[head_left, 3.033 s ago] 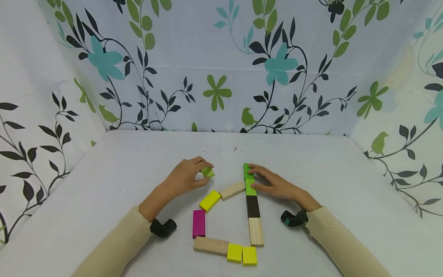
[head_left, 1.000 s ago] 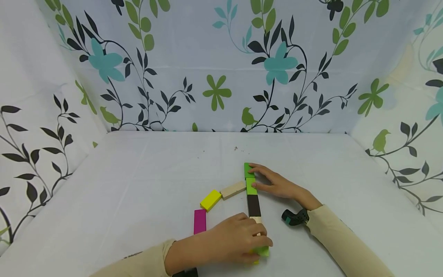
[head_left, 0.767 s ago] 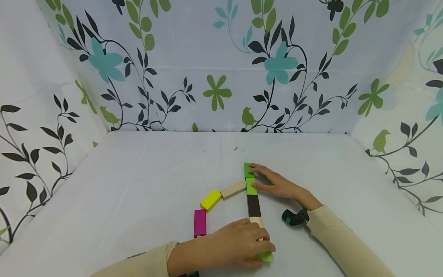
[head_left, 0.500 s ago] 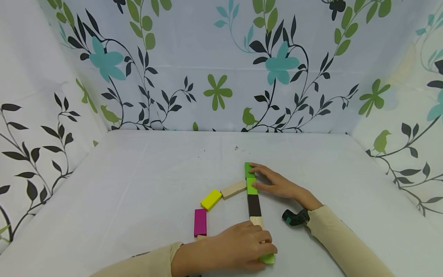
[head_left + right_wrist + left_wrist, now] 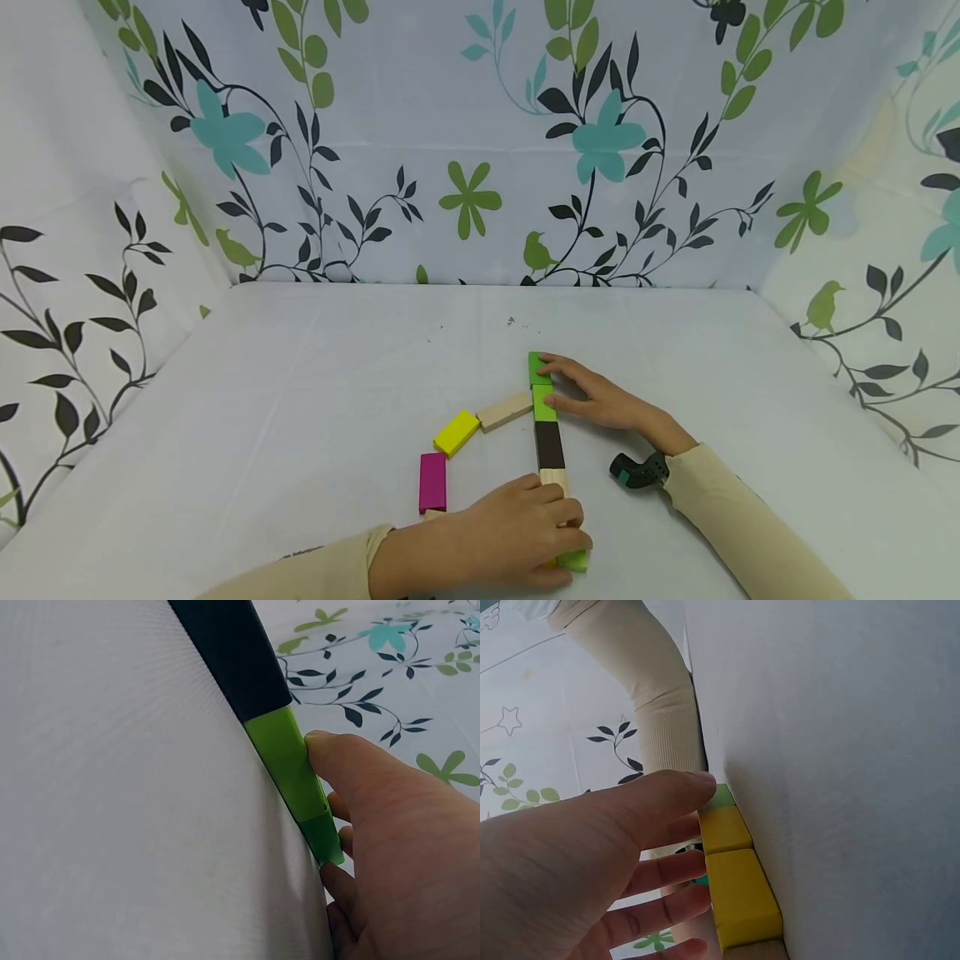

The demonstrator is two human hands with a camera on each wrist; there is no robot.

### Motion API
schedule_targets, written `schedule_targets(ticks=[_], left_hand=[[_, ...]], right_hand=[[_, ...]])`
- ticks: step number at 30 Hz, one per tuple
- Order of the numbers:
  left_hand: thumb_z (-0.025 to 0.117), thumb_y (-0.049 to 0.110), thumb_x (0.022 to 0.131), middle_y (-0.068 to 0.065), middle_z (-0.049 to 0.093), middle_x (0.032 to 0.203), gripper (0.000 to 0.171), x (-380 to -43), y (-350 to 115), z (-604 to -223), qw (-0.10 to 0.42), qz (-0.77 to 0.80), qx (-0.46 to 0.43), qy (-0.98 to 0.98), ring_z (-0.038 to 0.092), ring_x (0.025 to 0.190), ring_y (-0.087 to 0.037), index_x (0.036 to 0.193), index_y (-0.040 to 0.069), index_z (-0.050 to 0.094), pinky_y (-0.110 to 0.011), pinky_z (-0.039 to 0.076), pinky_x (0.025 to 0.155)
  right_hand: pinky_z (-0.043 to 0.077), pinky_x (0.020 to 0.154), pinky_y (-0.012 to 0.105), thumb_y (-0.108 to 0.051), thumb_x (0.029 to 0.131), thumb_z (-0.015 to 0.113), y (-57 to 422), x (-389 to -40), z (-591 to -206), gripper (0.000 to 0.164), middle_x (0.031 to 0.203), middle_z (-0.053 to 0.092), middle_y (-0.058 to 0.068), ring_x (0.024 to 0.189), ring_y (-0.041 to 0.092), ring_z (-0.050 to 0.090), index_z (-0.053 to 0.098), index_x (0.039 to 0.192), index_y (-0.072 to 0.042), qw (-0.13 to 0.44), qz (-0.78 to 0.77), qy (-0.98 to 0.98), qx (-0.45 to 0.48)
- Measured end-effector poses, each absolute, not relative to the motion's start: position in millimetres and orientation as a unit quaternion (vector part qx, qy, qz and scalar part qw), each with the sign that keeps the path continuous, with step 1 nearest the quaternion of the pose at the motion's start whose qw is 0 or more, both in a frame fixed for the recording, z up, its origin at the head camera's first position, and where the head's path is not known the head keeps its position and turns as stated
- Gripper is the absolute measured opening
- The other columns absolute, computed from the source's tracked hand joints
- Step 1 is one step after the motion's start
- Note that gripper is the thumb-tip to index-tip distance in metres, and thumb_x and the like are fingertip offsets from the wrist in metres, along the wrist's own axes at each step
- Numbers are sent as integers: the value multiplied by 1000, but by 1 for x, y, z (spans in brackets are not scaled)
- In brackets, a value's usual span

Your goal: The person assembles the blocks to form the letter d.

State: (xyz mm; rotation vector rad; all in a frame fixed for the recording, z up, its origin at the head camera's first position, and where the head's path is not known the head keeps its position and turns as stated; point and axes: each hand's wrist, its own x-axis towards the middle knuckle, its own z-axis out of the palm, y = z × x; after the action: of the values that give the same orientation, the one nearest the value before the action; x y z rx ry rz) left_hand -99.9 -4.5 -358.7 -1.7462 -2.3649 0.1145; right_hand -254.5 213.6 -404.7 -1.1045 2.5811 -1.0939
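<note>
My left hand pinches a light green block at the near right corner of a ring of blocks. In the left wrist view this green block lies in line with two yellow blocks, right against the nearer one. The thumb is at its top edge. My right hand rests at the far right corner, fingers loosely bent. A fingertip touches the dark green block, and the thumb touches the lime green block below it. My left hand hides most of the ring's near side.
From the lime block the row runs toward me through a dark brown block and a pale wooden block. A wooden block, a tilted yellow block and a magenta block form the far and left sides. Everything lies on white cloth.
My left hand has carried the light green block from beyond the ring's far left side to its near right corner, shifting it only slightly lately. My right hand has stayed in place.
</note>
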Motion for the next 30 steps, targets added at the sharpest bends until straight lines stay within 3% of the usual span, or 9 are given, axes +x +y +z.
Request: schedule_targets(ticks=[7,14,18,27,30], left_hand=[[61,46,93,14,59,109,27,-98,-7,-357,99,48,-584,-804,53,92,0,115,31,67,-12,36,75],[60,49,93,11,58,115,41,-104,-23,-352,76,10,-568,-820,57,100,-4,128,27,58,-20,44,90],[61,52,92,10,60,117,46,-109,-40,-347,60,2,-553,-831,58,102,-7,130,26,58,-23,44,92],[69,55,84,15,61,102,41,-114,-73,-350,-5,-20,-526,-850,55,92,-2,113,26,67,-23,41,86],[72,51,83,17,61,97,34,-116,-77,-350,-32,-21,-516,-856,53,91,0,107,26,69,-28,43,91]], right_hand=[[22,114,57,-26,97,61,215,-254,-404,45,158,29,8,147,33,21,47,138,-14,65,-366,854,-364],[21,115,55,-28,97,60,215,-255,-405,45,158,29,6,147,30,21,47,139,-16,70,-362,854,-366],[20,116,52,-29,97,60,215,-256,-405,44,158,29,4,147,27,21,48,138,-17,73,-363,856,-361],[19,117,52,-27,97,60,215,-256,-405,44,158,28,6,147,29,20,47,138,-15,75,-365,855,-360],[18,117,52,-27,97,60,215,-255,-405,44,158,28,5,148,29,20,47,138,-15,77,-364,857,-356]])
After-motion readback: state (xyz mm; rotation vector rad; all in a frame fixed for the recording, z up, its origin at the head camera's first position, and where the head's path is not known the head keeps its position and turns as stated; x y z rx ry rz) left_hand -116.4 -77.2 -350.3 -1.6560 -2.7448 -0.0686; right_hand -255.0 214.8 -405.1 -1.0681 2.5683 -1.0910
